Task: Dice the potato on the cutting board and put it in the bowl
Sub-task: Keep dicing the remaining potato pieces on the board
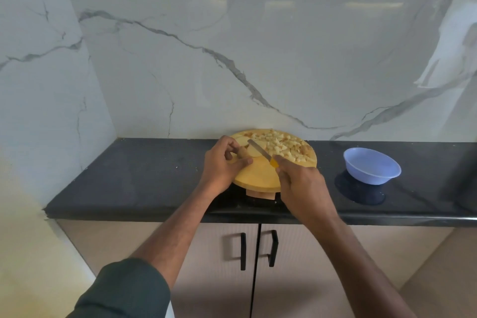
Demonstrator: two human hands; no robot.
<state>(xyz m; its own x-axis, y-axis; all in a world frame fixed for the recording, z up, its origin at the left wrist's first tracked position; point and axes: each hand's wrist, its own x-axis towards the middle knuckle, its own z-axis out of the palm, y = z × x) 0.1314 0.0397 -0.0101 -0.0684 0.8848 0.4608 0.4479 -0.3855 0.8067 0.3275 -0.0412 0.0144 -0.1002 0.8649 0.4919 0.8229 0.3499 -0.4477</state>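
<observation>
Black desk under marble wall: potato piece is lying on the round cutting board, left hand gripping it, right hand clasping the knife against it; diced cubes are lying behind, blue bowl sitting apart, rightward.

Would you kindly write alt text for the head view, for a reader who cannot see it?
A person's left hand holds a potato piece on a round wooden cutting board while the right hand grips a yellow-handled knife over it. Diced potato covers the board's far side; a blue bowl stands on the black counter to the right.
</observation>
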